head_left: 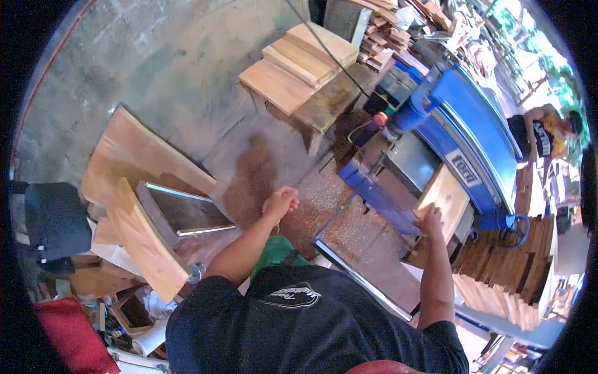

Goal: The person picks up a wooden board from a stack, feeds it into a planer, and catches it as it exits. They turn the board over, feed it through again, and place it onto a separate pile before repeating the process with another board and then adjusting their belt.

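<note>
My right hand (430, 222) is at the near end of a pale wooden board (450, 194), its fingers curled against the edge. The board's far end runs under the hood of a blue planer (470, 137) marked "torq". In front of my body, my left hand (283, 202) is raised with the fingers curled closed. Whether anything is inside that hand is hidden. Beneath it lies floor strewn with wood shavings (317, 209).
Thick boards (299, 59) lie on a low wooden table (324, 112) ahead. A tall stack of planks (511, 268) stands at right, with another person (542, 128) beyond the planer. Leaning wood slabs (149, 240) are at left; a metal rail (367, 280) is near my front.
</note>
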Available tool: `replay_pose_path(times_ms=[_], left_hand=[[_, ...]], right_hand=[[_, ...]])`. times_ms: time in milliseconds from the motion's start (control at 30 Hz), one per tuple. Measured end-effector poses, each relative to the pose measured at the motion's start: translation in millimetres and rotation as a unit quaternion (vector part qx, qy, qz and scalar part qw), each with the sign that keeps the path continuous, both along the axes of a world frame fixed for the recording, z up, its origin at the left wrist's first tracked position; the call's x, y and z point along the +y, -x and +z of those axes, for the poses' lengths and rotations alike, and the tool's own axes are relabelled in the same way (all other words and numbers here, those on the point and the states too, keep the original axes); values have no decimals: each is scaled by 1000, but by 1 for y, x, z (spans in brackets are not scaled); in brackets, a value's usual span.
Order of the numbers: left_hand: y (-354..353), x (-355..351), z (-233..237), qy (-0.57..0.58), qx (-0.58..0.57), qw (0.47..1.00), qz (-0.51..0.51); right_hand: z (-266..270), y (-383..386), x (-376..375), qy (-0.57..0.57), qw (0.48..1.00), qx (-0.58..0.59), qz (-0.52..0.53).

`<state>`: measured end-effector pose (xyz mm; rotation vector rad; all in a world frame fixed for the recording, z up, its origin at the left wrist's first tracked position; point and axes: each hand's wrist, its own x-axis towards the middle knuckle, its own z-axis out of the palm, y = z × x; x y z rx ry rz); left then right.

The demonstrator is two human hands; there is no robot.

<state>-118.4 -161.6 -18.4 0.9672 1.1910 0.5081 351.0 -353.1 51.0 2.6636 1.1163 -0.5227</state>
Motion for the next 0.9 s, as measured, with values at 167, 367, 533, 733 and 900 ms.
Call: replay_pose_path(times_ms=[167, 367, 533, 733, 900], left_hand=[[17, 94, -85, 92, -7, 995, 44], [-20, 267, -232, 124, -31, 989, 80], [-75, 393, -242, 31, 45, 960, 275], [-109, 491, -256, 55, -137, 888, 435], [-86, 492, -283, 41, -159, 933, 320]], right_hand=[[-21, 150, 93, -309, 929, 41, 202], [-85, 223, 157, -342, 938, 21, -55], [-73, 231, 163, -252, 962, -17, -101], [-54, 250, 195, -212, 964, -57, -150], [-74, 234, 167, -215, 968, -95, -89]])
